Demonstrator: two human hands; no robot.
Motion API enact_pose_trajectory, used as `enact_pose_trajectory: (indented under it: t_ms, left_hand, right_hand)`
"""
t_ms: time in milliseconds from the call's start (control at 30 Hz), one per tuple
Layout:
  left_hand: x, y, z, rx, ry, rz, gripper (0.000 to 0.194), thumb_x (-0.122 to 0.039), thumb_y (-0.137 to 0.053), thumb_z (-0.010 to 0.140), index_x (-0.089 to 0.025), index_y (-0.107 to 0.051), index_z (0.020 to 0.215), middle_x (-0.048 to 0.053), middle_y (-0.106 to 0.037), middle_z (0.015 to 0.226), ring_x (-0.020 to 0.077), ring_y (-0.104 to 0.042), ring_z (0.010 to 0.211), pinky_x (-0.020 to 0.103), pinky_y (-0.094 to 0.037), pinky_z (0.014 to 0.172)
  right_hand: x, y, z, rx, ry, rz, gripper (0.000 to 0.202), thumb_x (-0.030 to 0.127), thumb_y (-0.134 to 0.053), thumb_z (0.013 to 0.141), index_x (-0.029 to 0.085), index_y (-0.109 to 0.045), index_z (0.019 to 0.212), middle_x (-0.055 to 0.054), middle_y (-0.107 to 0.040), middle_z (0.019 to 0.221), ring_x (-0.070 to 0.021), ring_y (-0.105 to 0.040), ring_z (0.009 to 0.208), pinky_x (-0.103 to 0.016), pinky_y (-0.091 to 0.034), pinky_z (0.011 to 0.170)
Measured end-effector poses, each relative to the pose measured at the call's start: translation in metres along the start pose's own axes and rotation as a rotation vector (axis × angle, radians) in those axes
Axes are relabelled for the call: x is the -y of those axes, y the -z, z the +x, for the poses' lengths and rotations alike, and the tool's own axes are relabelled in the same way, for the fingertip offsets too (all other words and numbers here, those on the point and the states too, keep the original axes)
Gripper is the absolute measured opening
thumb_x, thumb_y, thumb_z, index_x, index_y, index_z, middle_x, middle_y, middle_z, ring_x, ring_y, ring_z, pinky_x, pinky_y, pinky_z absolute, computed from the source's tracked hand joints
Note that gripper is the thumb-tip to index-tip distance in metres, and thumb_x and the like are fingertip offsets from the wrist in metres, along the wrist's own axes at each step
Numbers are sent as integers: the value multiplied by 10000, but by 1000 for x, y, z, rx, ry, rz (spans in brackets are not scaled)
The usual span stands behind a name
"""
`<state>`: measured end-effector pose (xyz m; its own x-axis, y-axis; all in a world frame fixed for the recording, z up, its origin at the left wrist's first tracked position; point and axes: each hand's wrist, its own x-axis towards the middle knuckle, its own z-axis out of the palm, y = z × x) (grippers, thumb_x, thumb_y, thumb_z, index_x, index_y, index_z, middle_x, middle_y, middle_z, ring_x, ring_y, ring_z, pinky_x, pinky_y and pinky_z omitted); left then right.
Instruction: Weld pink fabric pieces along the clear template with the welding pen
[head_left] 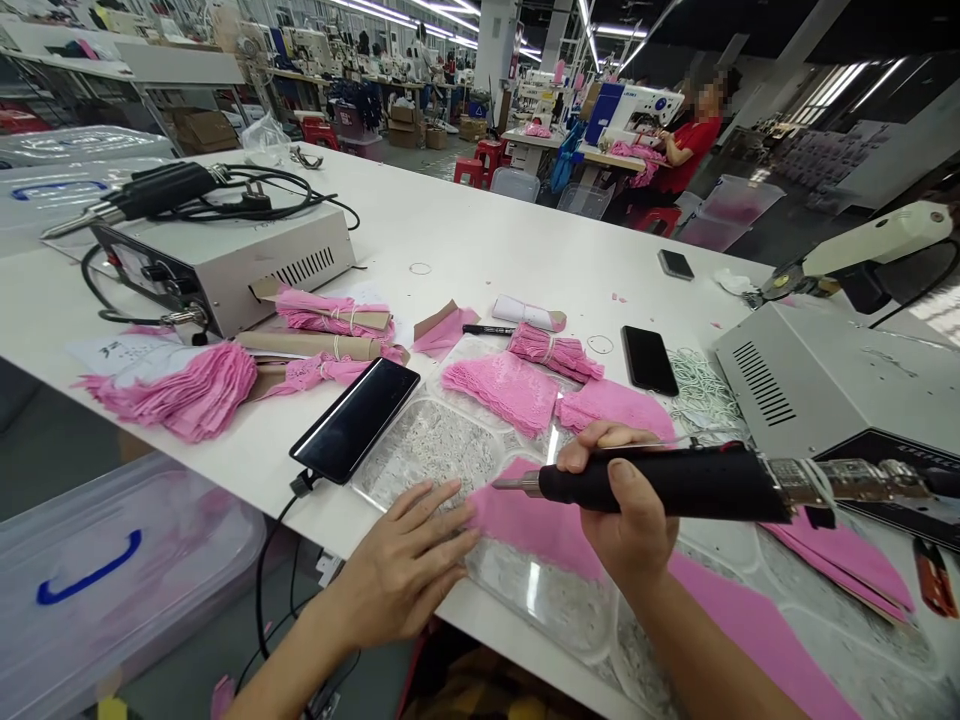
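My right hand (pixel 630 510) is closed around a black pen-shaped power tool (pixel 660 482) with a metal tip, which looks like an ultrasonic hand welder. The tip points left, over a pink fabric piece (pixel 525 520). My left hand (pixel 412 555) lies flat with fingers stretched out, its fingertips at the left edge of that fabric. Under the fabric is a clear patterned plastic sheet (pixel 427 445). Beyond it are a stack of pink lace pieces (pixel 499 388) and a tied pink bundle (pixel 555 352). More pink fabric (pixel 757 630) stretches beneath my right forearm.
A grey control box (pixel 262 250) with a second tool (pixel 165 190) stands left; another box (pixel 847 360) stands right. Phones (pixel 356 420) (pixel 649 360), pink stacks (pixel 180 385), white strings (pixel 705 390) and red-handled cutters (pixel 934 575) lie around. A person in red (pixel 690 150) sits behind.
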<state>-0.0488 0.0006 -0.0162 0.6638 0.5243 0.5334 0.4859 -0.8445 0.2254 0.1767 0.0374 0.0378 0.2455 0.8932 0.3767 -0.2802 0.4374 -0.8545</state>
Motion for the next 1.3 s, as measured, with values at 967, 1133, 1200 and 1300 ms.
enact_pose_trajectory:
  t_ms: [967, 1133, 1200, 1300]
  left_hand:
    - [-1, 1, 1, -21, 8, -24, 301, -126, -501, 917, -138, -588, 1205, 103, -654, 1229, 278, -437, 1342, 473, -407, 1069]
    - [-1, 1, 1, -20, 6, -26, 299, -128, -503, 916, -134, -590, 1202, 115, -657, 1218, 286, -439, 1338, 480, -410, 1061]
    - [-1, 1, 1, -21, 6, -28, 298, -125, -502, 914, -135, -592, 1198, 118, -662, 1207, 284, -440, 1338, 480, -412, 1060]
    - [0, 2, 2, -17, 12, -45, 304, -125, -508, 908, -140, -592, 1200, 119, -662, 1206, 281, -433, 1345, 479, -412, 1063]
  right_hand:
    - [-6, -12, -16, 84, -17, 48, 113, 298, -610, 815, 231, -585, 903, 2, -530, 877, -111, -586, 658, -325, -527, 666]
    - [-6, -13, -17, 99, -3, 34, 84, 289, -602, 830, 231, -575, 885, 8, -525, 867, -110, -586, 649, -329, -534, 652]
    - [-6, -14, -17, 111, 4, 33, 75, 288, -603, 834, 230, -570, 868, 11, -527, 861, -108, -587, 648, -325, -536, 649]
    - [-4, -16, -16, 115, -7, 38, 97, 302, -613, 823, 229, -568, 868, 11, -533, 857, -113, -594, 654, -333, -540, 656]
